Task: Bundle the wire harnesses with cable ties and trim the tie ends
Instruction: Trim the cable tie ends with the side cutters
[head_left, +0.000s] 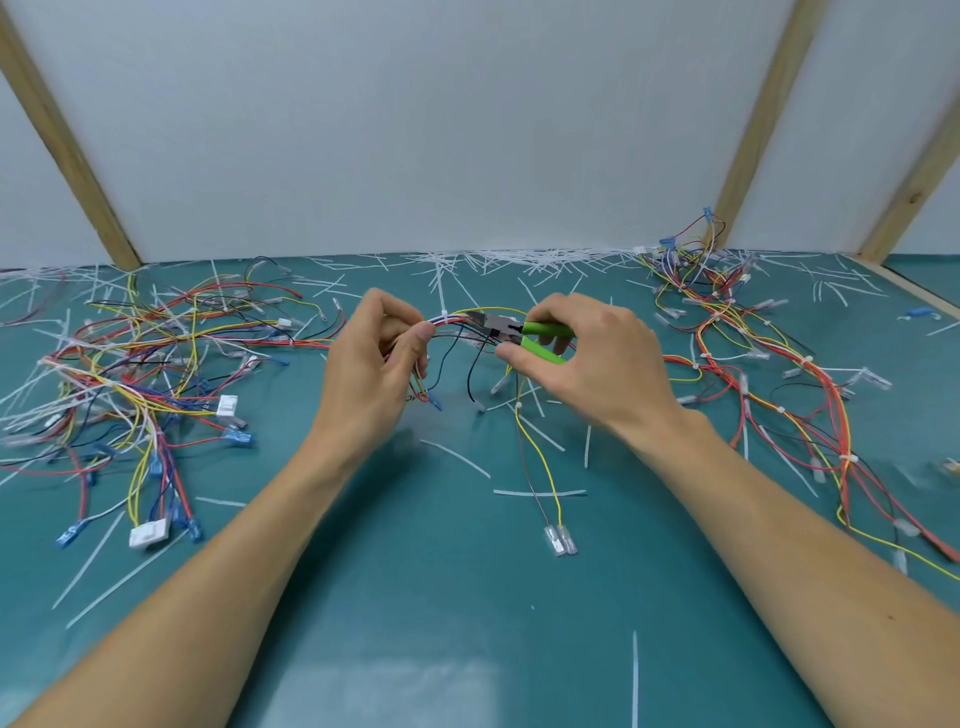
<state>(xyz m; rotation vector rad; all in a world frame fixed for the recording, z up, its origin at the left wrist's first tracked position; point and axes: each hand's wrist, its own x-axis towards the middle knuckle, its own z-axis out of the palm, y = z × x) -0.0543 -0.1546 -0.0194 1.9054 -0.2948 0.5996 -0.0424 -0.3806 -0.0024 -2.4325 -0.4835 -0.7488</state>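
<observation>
**Cutters at the tie, wires close by**

Head view: the left hand has its grip closed around a wire harness, pinching the bundle above the middle of the desk. The right hand grips the green-handled cutters, their nose pointing left at the bundle just beside the left fingertips. A white cable tie rises from the bundle there; whether the blades are already on it is too small to tell.

The risk, as I judge it, is the blades catching a coloured wire rather than the tie tail, since the wires sit tight against the cutting point; the left fingertips are near too.

For room, a harness pile lies to the left and another harness heap to the right, with cut tie ends strewn along the back wall. The near desk between the forearms is mostly open.
</observation>
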